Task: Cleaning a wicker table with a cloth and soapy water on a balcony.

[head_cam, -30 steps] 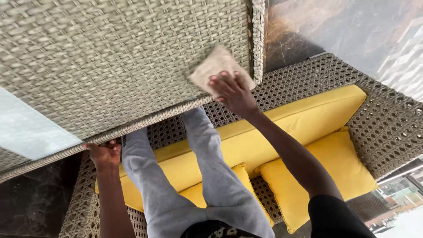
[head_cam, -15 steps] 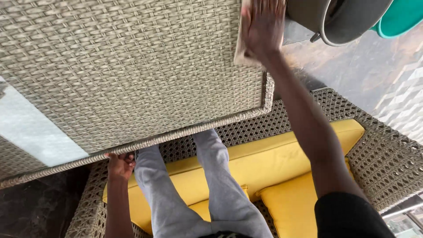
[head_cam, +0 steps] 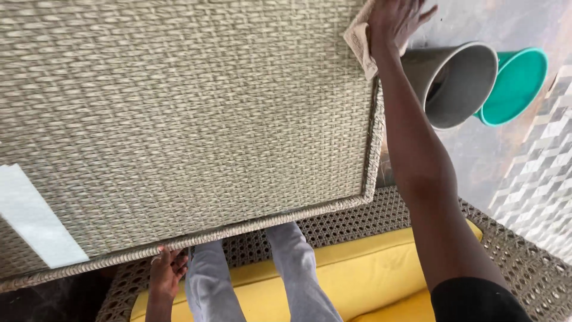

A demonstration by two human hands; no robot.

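A grey woven wicker table [head_cam: 179, 119] with a glass top fills most of the view. My right hand [head_cam: 394, 21] reaches to its far right corner and presses flat on a beige cloth [head_cam: 359, 43] that hangs partly over the edge. My left hand [head_cam: 165, 271] rests at the table's near rim, fingers curled against the underside of the edge. My legs in grey trousers [head_cam: 250, 280] extend under the table.
I sit on a wicker sofa [head_cam: 524, 262] with yellow cushions [head_cam: 357, 268]. Beyond the table's right edge stand a grey bucket [head_cam: 459, 83] and a teal bucket [head_cam: 515, 86] on a dark stone floor. A bright reflection [head_cam: 36, 220] lies on the glass at left.
My right hand has slid the cloth away from me along the table's right side to the far corner. The view has tilted, showing the buckets. My left hand has stayed at the near rim.
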